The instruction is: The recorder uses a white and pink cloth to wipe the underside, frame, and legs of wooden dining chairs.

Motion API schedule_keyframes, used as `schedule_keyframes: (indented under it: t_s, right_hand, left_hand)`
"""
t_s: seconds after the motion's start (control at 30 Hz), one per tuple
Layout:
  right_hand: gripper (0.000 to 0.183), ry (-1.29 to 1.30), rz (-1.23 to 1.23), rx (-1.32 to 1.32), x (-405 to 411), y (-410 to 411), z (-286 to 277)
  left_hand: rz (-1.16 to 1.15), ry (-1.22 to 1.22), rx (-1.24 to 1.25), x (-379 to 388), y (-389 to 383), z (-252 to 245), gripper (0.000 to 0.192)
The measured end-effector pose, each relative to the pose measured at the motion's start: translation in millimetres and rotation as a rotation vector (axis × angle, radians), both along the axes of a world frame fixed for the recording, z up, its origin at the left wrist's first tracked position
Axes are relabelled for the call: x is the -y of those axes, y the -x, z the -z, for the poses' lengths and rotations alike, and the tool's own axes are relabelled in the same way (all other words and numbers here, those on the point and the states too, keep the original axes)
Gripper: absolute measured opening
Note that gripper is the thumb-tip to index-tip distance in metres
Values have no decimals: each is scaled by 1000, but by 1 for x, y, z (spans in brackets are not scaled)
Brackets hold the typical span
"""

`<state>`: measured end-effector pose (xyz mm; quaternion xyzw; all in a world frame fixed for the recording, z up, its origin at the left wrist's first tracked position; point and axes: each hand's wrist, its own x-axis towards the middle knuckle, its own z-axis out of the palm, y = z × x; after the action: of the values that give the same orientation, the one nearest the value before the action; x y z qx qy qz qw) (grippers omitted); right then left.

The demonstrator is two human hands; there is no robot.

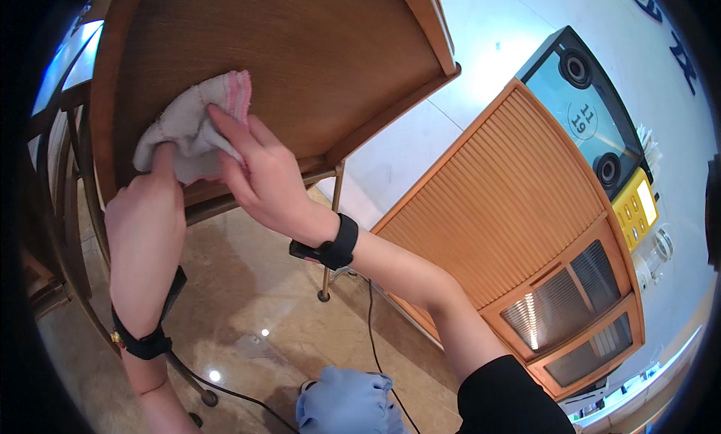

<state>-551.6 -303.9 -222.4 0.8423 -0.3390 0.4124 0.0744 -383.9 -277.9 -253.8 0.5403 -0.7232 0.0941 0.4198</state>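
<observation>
A white cloth with a pink striped edge (188,115) lies bunched against the dark brown wooden panel of a piece of furniture (315,51). My right hand (267,172) grips the cloth's right side between thumb and fingers. At the cloth's lower left is my left hand (149,203), its back towards me; one finger reaches onto the cloth and the other fingers are hidden, so its hold cannot be told. Each wrist wears a black strap.
Thin metal legs (332,231) carry the furniture. Dark curved metal bars (73,197) stand at left. Black cables (372,327) cross the tiled floor. To the right is a wooden cabinet (495,191) bearing a speaker-like box (583,107), a yellow device (636,208) and a glass jar (656,253).
</observation>
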Motion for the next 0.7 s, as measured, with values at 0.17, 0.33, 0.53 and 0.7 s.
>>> schedule_keyframes:
  t_s: [0.17,0.33,0.53,0.7]
  right_hand:
    - [50,165,19,63,-4,8,-15]
    - [43,-19,115,-127,-4,2,2]
    - [40,-34,-28,266,-2,26,-35]
    - [38,-150,42,99,1,28,-3]
  left_hand:
    - [37,-5,-53,-12,-1,-13,28]
    - [39,71,33,13,-4,9,30]
    - [181,18,-136,-16,5,-25,22]
    - [163,72,-78,27,18,10,38]
